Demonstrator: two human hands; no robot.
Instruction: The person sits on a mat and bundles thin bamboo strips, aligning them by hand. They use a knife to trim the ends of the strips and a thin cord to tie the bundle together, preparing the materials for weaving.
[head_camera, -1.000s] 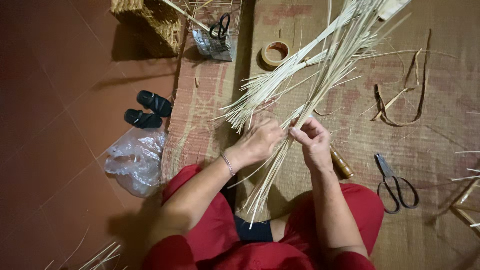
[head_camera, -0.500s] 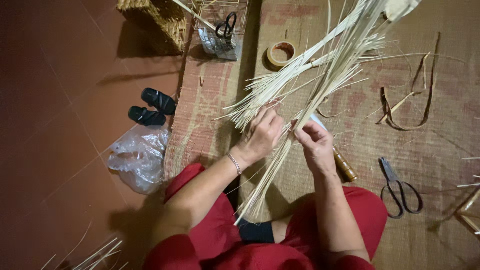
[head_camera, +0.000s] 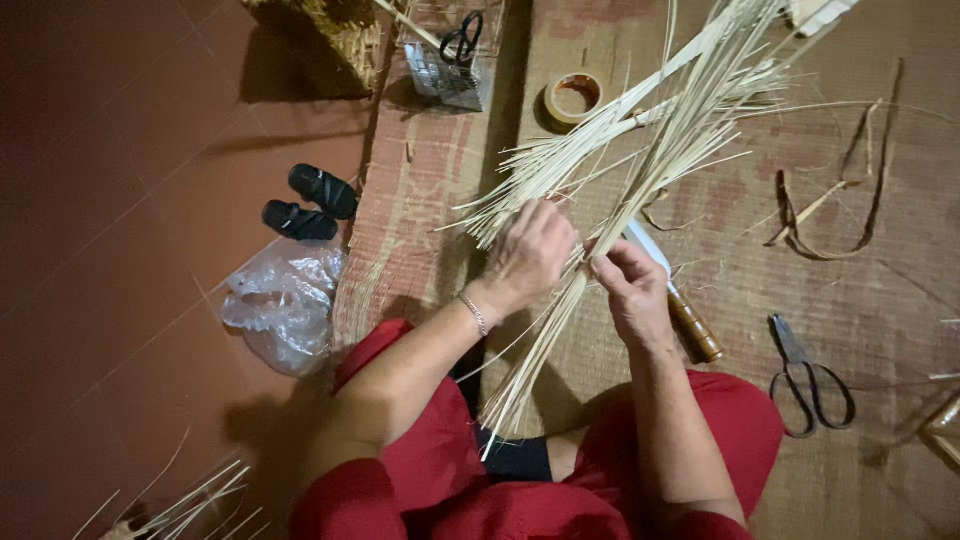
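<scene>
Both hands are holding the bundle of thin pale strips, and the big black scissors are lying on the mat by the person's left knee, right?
Not quite. Both hands, left hand and right hand, do hold the strip bundle, but the head view shows the black scissors on the mat by the right knee, not the left.

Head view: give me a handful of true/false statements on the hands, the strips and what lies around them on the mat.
1. Both hands grip the bundle of pale strips. True: left hand and right hand close on it.
2. The scissors lie on the tiled floor. False: they lie on the mat, right of the person.
3. A tape roll lies on the mat. True.
4. The black sandals sit on the mat. False: on the red floor, beside a plastic bag.
</scene>
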